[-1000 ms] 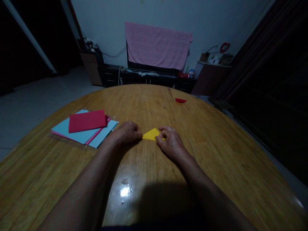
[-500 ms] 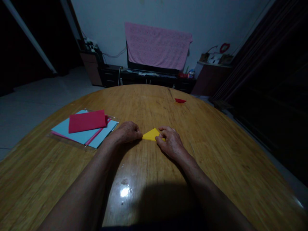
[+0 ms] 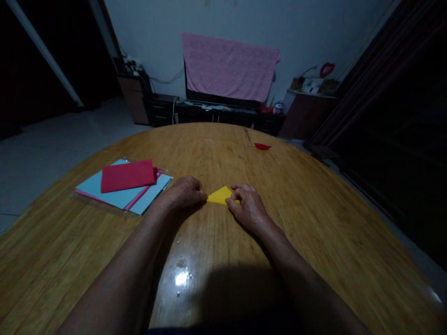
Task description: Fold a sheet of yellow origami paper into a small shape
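Left hand (image 3: 182, 191) and right hand (image 3: 248, 207) close together but not touching, with a folded yellow paper triangle (image 3: 219, 196) between them. Left fingertips curled against its left point; right thumb and fingers pinching its right end, partly covering it. Flat on the surface (image 3: 307, 223), directly in front of the body. Probably very light and thin, soft at the edges, somewhat stiffer along the creases, and likely to slide on the glossy varnish. Best held by pinching near the folded edge, with a fingertip pinning the far point. Beyond the left hand, a clear plastic sleeve (image 3: 163, 173) under a stack of light blue paper (image 3: 99, 187), a pink strip (image 3: 138, 197), and a crimson paper sheet (image 3: 127, 176) on top. Farther ahead, near the surface's far edge, a small red paper scrap (image 3: 262, 146). Past the edge, a low black cabinet (image 3: 216, 114) under a pink towel (image 3: 230, 67) hung against the wall.
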`<state>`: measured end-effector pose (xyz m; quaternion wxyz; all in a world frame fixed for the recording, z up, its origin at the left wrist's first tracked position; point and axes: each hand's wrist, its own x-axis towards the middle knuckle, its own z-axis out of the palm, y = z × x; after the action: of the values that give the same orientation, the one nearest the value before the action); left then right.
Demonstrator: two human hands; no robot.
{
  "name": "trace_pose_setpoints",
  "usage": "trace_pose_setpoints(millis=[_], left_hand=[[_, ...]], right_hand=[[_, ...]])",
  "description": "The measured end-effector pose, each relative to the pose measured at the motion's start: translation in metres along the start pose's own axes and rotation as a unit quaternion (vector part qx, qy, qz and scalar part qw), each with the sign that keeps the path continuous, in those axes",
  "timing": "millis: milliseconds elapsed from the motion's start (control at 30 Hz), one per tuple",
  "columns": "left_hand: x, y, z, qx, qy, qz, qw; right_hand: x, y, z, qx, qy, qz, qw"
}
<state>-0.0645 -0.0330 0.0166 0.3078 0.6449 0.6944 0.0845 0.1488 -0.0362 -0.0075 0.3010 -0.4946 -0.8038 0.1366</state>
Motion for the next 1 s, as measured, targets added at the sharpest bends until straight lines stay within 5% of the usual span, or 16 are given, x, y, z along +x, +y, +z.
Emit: trace_pose_setpoints(millis=[533,1000], left_hand=[[0.001,-0.006,-0.001,-0.030,0.020,0.004,0.999],[-0.011,0.008,-0.007,-0.143,-0.029,-0.041,0.989]], right_hand=[[-0.003,-0.010,-0.004,-0.041,-0.051,-0.061,0.996],[-0.003,-0.003,0.000,-0.049,-0.039,-0.073,0.995]])
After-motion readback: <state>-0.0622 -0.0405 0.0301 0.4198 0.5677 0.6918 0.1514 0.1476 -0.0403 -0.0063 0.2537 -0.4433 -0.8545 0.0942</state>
